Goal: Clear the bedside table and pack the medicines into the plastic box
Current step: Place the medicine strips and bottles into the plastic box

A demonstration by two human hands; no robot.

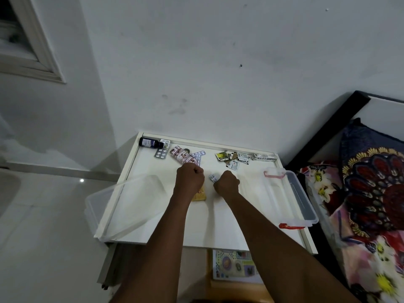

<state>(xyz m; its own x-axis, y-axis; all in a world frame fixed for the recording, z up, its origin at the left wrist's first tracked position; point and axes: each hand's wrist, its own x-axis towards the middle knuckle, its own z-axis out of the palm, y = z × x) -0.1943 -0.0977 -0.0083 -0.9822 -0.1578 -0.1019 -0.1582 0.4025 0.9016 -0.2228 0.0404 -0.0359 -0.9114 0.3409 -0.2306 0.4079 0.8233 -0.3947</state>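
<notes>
while your right hand [226,182] is curled up, its fingers seeming to pinch the little pill strip [213,178], hold it softly so it does not bend. lift it straight up, carry it to the plastic box [291,193] at the right side of the bedside table [209,215], and let go low inside. the strip pokes out just left of those fingers, between your two hands. your left hand [189,178] is curled in a fist over the yellow pack [200,195]; i cannot tell if it holds it. the other medicines [182,157] lie along the back edge.
</notes>
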